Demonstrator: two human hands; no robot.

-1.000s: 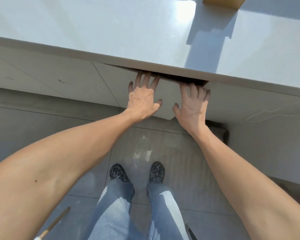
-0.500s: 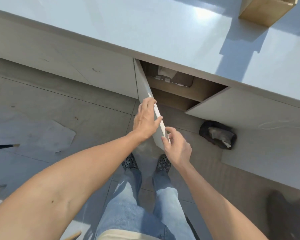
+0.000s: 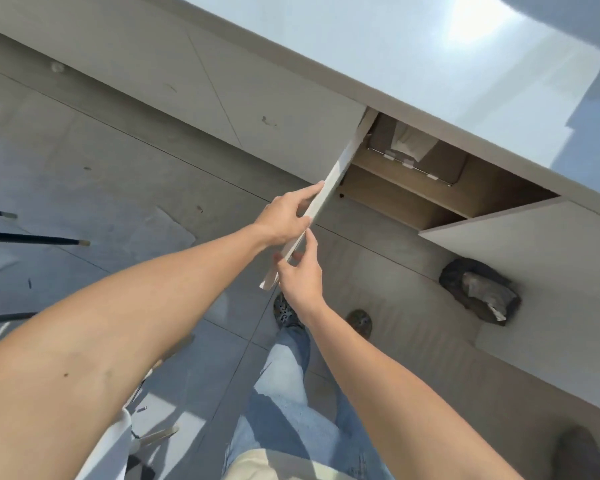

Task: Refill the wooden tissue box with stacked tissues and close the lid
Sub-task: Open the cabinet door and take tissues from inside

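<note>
1. A pale grey countertop [image 3: 413, 39] runs diagonally across the top of the head view, sun glaring on it, above a run of flat grey cabinet fronts and a grey tiled floor [image 3: 94, 161].
2. No brand, label or writing can be read anywhere in the scene.
3. Below the countertop, one cabinet door [image 3: 329, 188] stands swung out edge-on toward the camera, exposing a wood-lined cabinet interior [image 3: 409, 199] with a shelf.
4. The left hand [image 3: 284, 220] is clamped on the door's free edge, fingers wrapped over it; the right hand [image 3: 300, 275] pinches the same edge just below, thumb and fingers closed on the panel.
5. Inside the cabinet, directly beneath the countertop, a white tissue stack [image 3: 413, 143] sits in a container behind a thin wire rail; whether that container is the wooden tissue box cannot be told.
6. Right of the open cabinet, a second door panel [image 3: 520, 244] angles outward, and a dark bundle [image 3: 478, 292] lies on the floor below it.
7. Jeans and patterned shoes [image 3: 284, 313] show below the hands, well under the countertop.
8. Half a second ago the door was less open and the wooden box stood in view on the countertop; the box is now out of frame, the view has tilted, and both hands have kept their hold on the door edge.
</note>
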